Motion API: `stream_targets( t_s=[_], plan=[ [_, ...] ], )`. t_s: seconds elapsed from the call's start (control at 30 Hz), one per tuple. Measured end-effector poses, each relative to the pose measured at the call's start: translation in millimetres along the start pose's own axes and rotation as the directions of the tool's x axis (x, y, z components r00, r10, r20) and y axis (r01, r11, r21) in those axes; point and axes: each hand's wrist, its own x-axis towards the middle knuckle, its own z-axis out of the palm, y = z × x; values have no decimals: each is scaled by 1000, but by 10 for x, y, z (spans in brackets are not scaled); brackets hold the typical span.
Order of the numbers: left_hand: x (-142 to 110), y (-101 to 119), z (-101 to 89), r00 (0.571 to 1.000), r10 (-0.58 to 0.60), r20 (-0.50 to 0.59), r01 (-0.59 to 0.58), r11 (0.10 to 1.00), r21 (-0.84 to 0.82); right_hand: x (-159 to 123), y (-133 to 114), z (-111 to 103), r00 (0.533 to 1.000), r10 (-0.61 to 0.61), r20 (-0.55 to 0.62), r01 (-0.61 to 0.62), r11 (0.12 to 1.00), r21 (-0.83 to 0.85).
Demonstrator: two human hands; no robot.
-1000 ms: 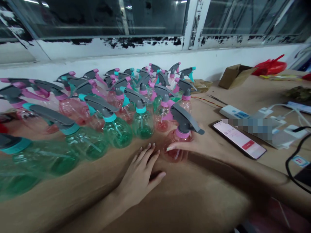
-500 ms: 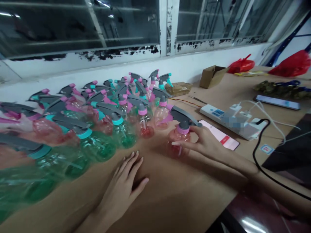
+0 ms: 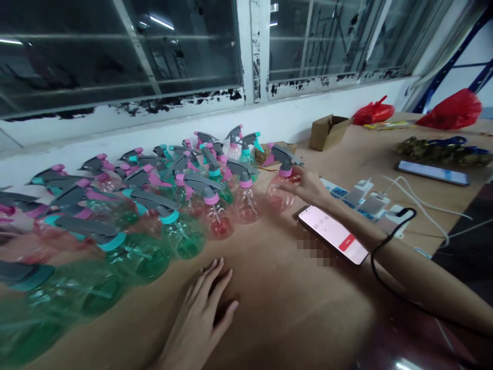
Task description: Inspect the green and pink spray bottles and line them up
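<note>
My right hand [image 3: 308, 186] is closed around the side of a pink spray bottle [image 3: 280, 194], which has a pink collar and a grey trigger head. The bottle stands upright, just right of the crowd of other bottles. My left hand [image 3: 202, 311] lies on the brown tabletop [image 3: 277, 303] with fingers stretched and slightly apart, holding nothing. Nearest to it is a green spray bottle [image 3: 185, 239] with a turquoise collar. Beside that stand a pink bottle [image 3: 219, 218] and another pink bottle [image 3: 247, 203].
Many green and pink bottles fill the left side below the window. A lit phone [image 3: 333, 234] lies under my right forearm, near a power strip [image 3: 370, 200] with cables. Farther back are an open cardboard box [image 3: 327, 134], red plastic bags [image 3: 450, 110] and another phone [image 3: 433, 172].
My right hand has carried the pink spray bottle away from me, toward the back of the table beside the other bottles. The left hand stays flat; the view has shifted slightly.
</note>
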Motion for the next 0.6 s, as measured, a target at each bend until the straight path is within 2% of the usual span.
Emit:
stream_targets(
  t_s=[0.13,0.27,0.6],
  plan=[
    [22,13,35,1000,-5,5,5,1000,11,125,147,155,998,-31,52,31,1000,4],
    [22,12,52,1000,-9,15,8,999,42,152,218,205,996,-48,73,47,999,16],
    [24,26,52,999,-27,36,28,999,-17,54,86,164,992,-66,109,62,997,40]
  ],
)
